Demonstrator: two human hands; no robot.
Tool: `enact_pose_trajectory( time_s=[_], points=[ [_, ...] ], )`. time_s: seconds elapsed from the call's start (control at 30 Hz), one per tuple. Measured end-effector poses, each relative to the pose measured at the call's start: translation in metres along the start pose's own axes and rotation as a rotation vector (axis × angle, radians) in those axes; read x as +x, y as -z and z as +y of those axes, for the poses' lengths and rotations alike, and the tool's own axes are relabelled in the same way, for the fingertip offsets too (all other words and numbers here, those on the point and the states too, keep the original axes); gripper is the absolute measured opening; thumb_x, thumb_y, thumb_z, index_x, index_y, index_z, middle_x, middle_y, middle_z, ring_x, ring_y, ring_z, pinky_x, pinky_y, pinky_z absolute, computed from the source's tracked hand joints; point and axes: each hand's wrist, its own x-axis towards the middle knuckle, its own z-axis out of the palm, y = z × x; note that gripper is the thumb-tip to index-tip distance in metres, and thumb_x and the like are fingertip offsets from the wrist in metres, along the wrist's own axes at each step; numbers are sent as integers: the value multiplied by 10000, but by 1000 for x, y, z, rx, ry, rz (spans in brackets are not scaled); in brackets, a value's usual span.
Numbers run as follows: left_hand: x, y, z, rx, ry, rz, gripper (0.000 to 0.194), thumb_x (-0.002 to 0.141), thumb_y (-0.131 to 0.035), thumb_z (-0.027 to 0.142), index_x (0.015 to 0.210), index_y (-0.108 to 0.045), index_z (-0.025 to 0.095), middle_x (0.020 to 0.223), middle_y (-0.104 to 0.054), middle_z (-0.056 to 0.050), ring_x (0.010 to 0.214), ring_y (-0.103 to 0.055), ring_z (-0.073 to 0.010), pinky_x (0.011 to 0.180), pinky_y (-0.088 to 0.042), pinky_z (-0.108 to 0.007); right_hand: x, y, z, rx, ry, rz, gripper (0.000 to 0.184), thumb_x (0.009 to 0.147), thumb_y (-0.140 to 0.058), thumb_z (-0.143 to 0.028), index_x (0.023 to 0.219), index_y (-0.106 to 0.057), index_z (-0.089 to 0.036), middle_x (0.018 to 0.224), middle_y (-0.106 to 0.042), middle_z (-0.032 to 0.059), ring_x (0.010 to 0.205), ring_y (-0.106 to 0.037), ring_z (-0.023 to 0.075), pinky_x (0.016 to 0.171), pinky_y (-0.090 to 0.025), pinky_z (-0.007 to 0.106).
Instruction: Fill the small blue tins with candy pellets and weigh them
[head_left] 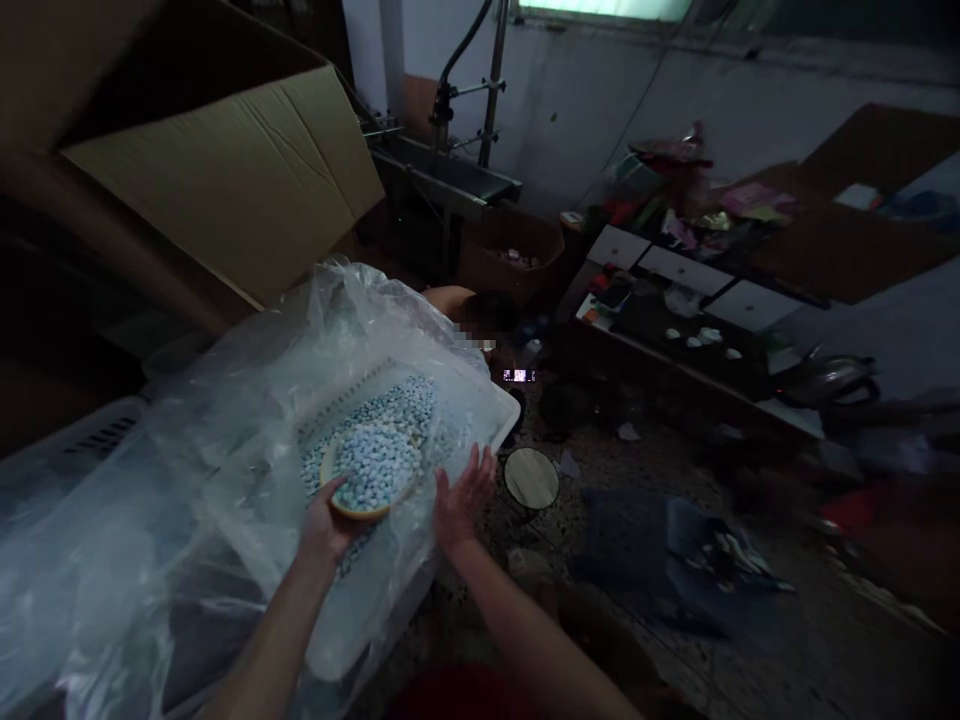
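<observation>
My left hand (328, 528) grips the near left rim of a yellow-edged bowl (358, 514), its thumb over the edge. Small pale blue and white pellets (379, 463) fill the bowl. Beneath it, a white plastic basket (504, 418) lined with clear plastic sheeting (247, 400) holds more of the same pellets. My right hand (463, 500) is spread at the basket's right side, fingers apart, against the plastic sheeting. It holds nothing. The bowl's underside is hidden.
A large open cardboard box (232, 180) rises at the left. Behind the basket a person (450, 300) is low down near a lit phone (519, 376). A round stool (531, 478) stands to the right. Further off are a conveyor (450, 175), another carton (510, 245) and a cluttered cabinet (690, 270).
</observation>
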Motion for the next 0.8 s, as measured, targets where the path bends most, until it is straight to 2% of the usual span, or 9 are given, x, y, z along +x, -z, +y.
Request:
enact_pose_trajectory(
  time_s=[0.1,0.23,0.4,0.53,0.67,0.73,0.8],
  points=[
    [-2,7,7,9,-40,14,488,752,-610,218,1235,-535,219,1087,-666,-99,892,-663,-302,788,-509,-642,-1,0,1,7,-2,-5,741,909,-356,-605,1429,-306,-80,1458,-318,253,1384,-214,359,1027,-320,583],
    [-9,9,10,-88,-29,-94,511,751,-574,223,1257,-523,177,1176,-631,-139,1014,-629,-339,800,-515,-630,-5,0,2,25,-25,-25,762,903,-331,-630,1442,-298,-93,1473,-297,245,1390,-198,366,1043,-288,604],
    [-39,30,18,-122,-60,-105,495,739,-585,257,1224,-551,159,1190,-627,-130,1046,-616,-325,804,-544,-573,-11,1,-6,30,-43,-23,764,901,-291,-647,1419,-343,-87,1447,-331,249,1375,-228,365,1053,-275,605],
    [-83,43,31,-182,-98,-188,505,735,-578,262,1231,-553,169,1224,-617,-109,1088,-597,-317,842,-537,-568,-11,9,-8,36,-65,-56,735,908,-292,-627,1412,-349,-94,1451,-330,239,1372,-231,365,1059,-271,602],
    [-152,59,41,-212,-129,-285,575,734,-555,281,1294,-517,156,1226,-621,-121,1144,-566,-337,876,-522,-578,-3,20,-11,-38,-98,-113,732,915,-344,-569,1420,-306,-42,1469,-286,261,1388,-179,372,1088,-212,602],
    [-190,83,44,-189,-211,-262,620,745,-542,299,1352,-469,195,1234,-622,-94,1181,-544,-332,908,-510,-576,-6,22,-16,-106,-116,-152,713,917,-377,-531,1403,-327,-12,1451,-319,268,1378,-214,355,1108,-205,563],
    [-217,120,48,-130,-363,-151,644,764,-549,321,1392,-406,330,1252,-615,-14,1213,-524,-317,935,-496,-587,-12,16,-23,-168,-131,-177,679,914,-402,-525,1417,-337,-74,1475,-315,216,1380,-224,332,1097,-253,526]
  ],
)
